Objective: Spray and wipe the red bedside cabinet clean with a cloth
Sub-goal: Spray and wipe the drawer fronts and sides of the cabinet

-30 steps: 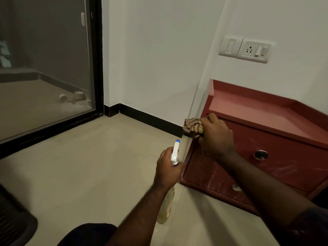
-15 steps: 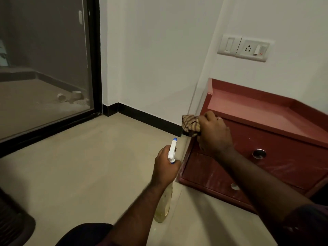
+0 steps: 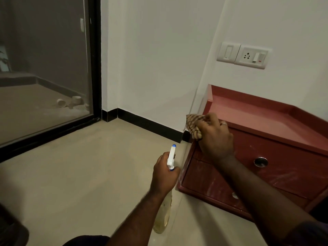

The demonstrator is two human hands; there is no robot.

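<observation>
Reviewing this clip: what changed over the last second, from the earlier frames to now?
Nothing clearly moved. The right hand still holds the striped cloth against the upper left front corner of the cabinet, and the left hand still grips the spray bottle beside it. Only the view drifts slightly.

Left grip (image 3: pixel 164 174): fingers curled round the neck of the spray bottle (image 3: pixel 171 156), knuckles up. Left forearm (image 3: pixel 138 215) bare, rising from bottom centre, wrist about straight.

Right grip (image 3: pixel 215 137): back of hand up, fingers bunched on the cloth (image 3: pixel 193 125), ring (image 3: pixel 224 123) on one finger. Right forearm (image 3: pixel 257 190) reaches diagonally in from lower right, crossing above the left wrist line. Dark sleeve (image 3: pixel 312 233) at its near end.
</observation>
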